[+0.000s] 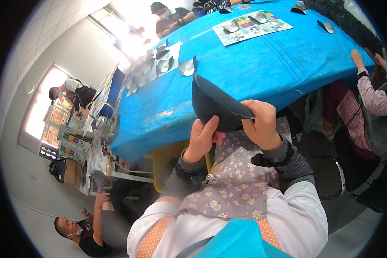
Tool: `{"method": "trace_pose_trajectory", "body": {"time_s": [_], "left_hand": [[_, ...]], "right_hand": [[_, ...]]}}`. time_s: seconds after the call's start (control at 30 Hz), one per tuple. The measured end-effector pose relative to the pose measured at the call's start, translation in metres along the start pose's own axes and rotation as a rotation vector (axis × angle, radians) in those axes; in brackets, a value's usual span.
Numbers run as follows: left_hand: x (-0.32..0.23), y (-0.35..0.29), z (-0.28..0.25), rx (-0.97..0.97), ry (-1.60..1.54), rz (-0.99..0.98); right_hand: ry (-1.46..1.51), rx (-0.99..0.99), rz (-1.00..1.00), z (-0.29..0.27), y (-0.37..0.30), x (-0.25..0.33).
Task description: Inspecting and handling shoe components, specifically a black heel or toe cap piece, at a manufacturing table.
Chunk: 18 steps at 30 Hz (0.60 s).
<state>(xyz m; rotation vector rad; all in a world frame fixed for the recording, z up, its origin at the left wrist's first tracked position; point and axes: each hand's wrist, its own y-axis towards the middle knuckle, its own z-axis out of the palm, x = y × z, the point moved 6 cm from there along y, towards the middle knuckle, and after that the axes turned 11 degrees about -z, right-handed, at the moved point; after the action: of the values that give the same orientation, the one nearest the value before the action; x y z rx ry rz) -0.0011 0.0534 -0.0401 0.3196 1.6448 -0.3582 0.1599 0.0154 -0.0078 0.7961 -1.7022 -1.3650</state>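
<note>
Between my two hands is a dark grey, curved moulded piece [217, 101], shaped like a shallow cup with a pointed upper end. My left hand [201, 139] pinches its lower left edge, thumb on the dark face. The piece's right corner sits in my right hand [261, 122], thumb and curled fingers closed round it. It is tilted, just off the near edge of the blue-covered table [241, 71] and above my flowered apron. Beyond it on the table lies a similar curved piece [187, 67] with a silvery inside.
Several silvery curved pieces [144, 71] are heaped at the table's left. A printed sheet [251, 28] at the back bears two more. Dark pieces line the far right edge [350, 19]. A person's arm [361, 71] rests at the right. A yellow crate [159, 165] stands below the table.
</note>
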Motion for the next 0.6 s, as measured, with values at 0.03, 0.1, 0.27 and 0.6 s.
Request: {"method": "trace_pose_trajectory", "body": {"time_s": [0.03, 0.1, 0.27, 0.6], "left_hand": [[-0.006, 0.001, 0.002, -0.021, -0.021, 0.113], [-0.011, 0.002, 0.01, -0.04, -0.04, 0.226], [-0.002, 0.013, 0.004, -0.102, 0.197, 0.122], [0.0, 0.009, 0.011, -0.065, 0.144, 0.156]], "right_hand": [[0.032, -0.045, 0.068, 0.002, -0.002, -0.002], [0.063, -0.091, 0.138, 0.008, -0.006, -0.002], [0.146, -0.107, 0.279, 0.019, -0.015, -0.016], [0.231, 0.076, 0.391, 0.029, -0.012, -0.023]]}}
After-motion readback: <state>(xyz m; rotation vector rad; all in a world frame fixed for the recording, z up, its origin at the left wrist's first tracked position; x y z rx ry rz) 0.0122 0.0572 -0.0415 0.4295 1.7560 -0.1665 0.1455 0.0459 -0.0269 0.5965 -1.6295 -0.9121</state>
